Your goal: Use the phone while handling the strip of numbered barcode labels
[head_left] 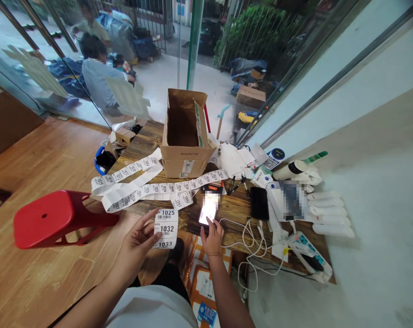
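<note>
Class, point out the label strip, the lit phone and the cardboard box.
label strip (pixel 166 228), head view, middle label.
lit phone (pixel 208 208), head view, its screen.
cardboard box (pixel 186 161), head view, front wall.

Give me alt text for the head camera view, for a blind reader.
The left hand holds a strip of numbered labels while the right hand touches a lit phone on a wooden table, near an open box.

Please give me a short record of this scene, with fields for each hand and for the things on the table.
left hand: holds label strip, numbers 1025, 1032, 1033
right hand: holds lit phone by its lower end
table: wooden; open cardboard box, long label strips, black phone, power strip
floor: red stool
</note>
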Motion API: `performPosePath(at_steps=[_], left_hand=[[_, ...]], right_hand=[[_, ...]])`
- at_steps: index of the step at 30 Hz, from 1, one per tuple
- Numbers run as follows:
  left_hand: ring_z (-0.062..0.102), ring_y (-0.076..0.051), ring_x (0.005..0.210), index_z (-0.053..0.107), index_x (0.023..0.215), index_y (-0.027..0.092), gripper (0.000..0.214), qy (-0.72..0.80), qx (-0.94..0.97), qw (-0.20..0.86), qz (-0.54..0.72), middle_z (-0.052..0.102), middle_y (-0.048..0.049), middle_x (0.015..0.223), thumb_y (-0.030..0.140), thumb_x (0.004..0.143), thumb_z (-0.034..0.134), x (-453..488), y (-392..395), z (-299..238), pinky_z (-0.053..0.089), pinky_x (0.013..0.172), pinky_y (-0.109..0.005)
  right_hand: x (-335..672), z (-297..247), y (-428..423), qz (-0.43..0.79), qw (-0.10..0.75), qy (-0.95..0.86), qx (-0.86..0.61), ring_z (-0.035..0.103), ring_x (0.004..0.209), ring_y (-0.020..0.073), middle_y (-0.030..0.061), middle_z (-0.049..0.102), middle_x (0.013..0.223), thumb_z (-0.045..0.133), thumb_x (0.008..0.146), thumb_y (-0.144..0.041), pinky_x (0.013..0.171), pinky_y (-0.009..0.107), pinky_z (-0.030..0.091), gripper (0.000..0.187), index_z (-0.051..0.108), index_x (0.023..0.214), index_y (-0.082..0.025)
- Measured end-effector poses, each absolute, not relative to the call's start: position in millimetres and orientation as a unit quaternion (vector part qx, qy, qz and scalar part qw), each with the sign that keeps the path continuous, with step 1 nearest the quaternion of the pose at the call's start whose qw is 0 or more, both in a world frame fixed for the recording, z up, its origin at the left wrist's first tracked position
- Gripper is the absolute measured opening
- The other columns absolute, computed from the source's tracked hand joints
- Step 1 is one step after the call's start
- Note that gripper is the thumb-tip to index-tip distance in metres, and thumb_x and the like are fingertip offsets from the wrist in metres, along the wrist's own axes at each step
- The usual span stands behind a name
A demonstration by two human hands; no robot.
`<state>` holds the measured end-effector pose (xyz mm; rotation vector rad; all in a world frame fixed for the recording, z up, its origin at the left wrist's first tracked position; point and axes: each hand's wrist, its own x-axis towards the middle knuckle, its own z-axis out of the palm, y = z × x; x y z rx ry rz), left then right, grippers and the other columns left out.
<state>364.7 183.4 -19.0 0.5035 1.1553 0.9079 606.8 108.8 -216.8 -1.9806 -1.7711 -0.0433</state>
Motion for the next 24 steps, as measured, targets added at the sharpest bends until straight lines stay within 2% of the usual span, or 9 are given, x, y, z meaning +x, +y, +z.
performPosePath(at_steps=[12,20,24], left_hand=[[0.065,-0.013,0.071,0.052,0.124,0.026,0.074,0.535,0.233,0.711,0.393,0.072,0.0008,0.082,0.029,0.057,0.083,361.3,181.3,-19.4,0.053,0.065,-0.02],[0.067,-0.018,0.081,0.053,0.12,0.022,0.076,0.55,0.213,0.712,0.381,0.073,-0.0017,0.084,0.033,0.052,0.085,362.4,182.5,-17.7,0.053,0.065,-0.021],[0.068,-0.017,0.078,0.051,0.121,0.022,0.08,0.552,0.211,0.714,0.374,0.073,-0.0022,0.083,0.033,0.051,0.086,362.8,182.6,-15.2,0.053,0.063,-0.02]], right_hand=[[602.1,-215.3,112.1,0.027,0.237,-0.649,-0.723,0.05,0.108,0.0257,0.0124,0.063,0.108,0.046,0.088,-0.029,0.089,0.042,0.039,0.036,0.054,0.121,-0.017],[599.7,-214.2,110.8,0.014,0.244,-0.617,-0.748,0.048,0.109,0.0256,0.0128,0.062,0.11,0.046,0.089,-0.028,0.09,0.043,0.038,0.036,0.054,0.122,-0.016],[598.9,-213.4,112.3,0.046,0.233,-0.628,-0.741,0.046,0.114,0.0259,0.0134,0.061,0.114,0.044,0.089,-0.028,0.093,0.043,0.037,0.037,0.052,0.124,-0.015]])
